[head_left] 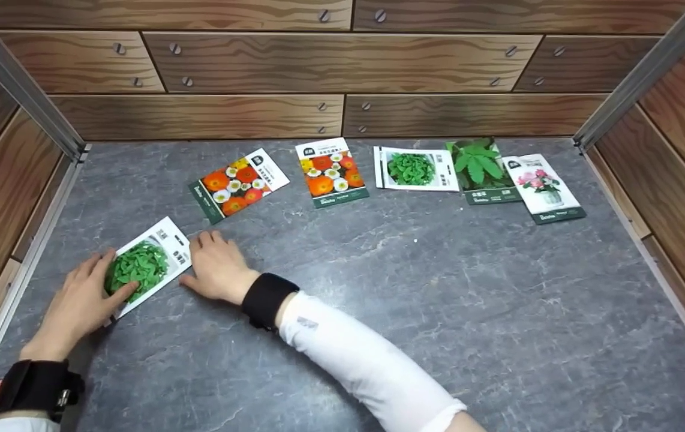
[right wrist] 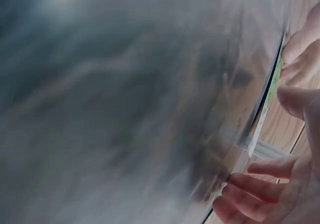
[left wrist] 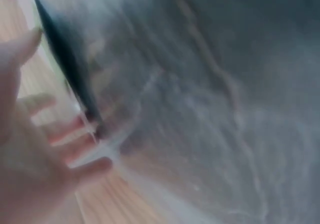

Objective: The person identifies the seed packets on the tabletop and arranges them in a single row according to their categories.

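Observation:
A white seed packet (head_left: 138,270) with a picture of green leaves lies slanted on the grey tabletop, at the left of the head view. My left hand (head_left: 81,294) rests at its left end, thumb over the printed face and the fingers extended along the upper left edge. At the packet's right corner is my right hand (head_left: 219,267), its fingertips close by the edge and the thumb spread below. Both wrist views are blurred. In the right wrist view, the packet (right wrist: 272,83) appears nearly edge-on between the two hands.
Along the back lie two orange-flower packets (head_left: 237,186) (head_left: 332,174), another green-leaf packet (head_left: 417,169), a large-leaf packet (head_left: 480,171) and a pink-flower packet (head_left: 545,189) overlapping it. Wood-patterned walls (head_left: 342,63) with metal corner rails (head_left: 636,78) enclose the table (head_left: 438,288).

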`<state>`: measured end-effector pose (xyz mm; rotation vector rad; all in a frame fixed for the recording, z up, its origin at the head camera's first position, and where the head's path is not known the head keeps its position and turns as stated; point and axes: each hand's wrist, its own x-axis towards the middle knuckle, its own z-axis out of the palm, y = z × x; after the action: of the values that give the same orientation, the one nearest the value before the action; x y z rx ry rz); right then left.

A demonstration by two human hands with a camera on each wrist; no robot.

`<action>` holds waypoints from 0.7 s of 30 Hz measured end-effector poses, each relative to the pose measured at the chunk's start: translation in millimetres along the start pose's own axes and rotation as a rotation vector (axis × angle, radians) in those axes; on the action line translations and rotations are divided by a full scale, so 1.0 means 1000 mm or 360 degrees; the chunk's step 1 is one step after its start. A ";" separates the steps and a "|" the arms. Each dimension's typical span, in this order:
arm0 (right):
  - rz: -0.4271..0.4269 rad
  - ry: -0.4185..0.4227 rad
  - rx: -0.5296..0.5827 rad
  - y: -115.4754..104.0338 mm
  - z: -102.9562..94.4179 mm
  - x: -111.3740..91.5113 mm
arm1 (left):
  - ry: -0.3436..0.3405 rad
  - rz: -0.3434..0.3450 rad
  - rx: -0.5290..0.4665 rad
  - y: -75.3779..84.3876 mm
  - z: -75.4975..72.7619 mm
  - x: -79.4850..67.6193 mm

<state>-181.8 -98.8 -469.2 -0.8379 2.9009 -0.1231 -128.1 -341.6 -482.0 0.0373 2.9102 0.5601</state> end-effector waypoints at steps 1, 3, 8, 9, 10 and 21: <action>0.0000 0.0012 -0.0023 -0.003 -0.001 0.001 | 0.0024 0.0006 0.0010 0.002 0.000 -0.001; 0.0001 0.0027 -0.0055 -0.007 -0.002 0.002 | 0.0071 0.0022 0.0028 0.007 0.001 -0.002; 0.0099 0.0057 0.0001 -0.010 -0.003 0.005 | 0.0154 0.0060 0.0046 0.023 0.002 -0.003; 0.0129 0.0062 0.0047 -0.009 -0.003 0.005 | 0.0171 0.0063 0.0047 0.026 0.002 -0.003; 0.0157 0.0064 0.0096 -0.008 -0.004 0.004 | 0.0184 0.0062 0.0046 0.029 0.002 -0.003; 0.0314 0.0075 0.1224 0.038 -0.023 -0.017 | 0.0473 0.0036 -0.0171 0.076 0.005 -0.015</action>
<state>-190.6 -56.3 -449.3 -0.4038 2.5880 -1.1467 -113.1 -269.9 -455.3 -0.0296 3.1619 0.7871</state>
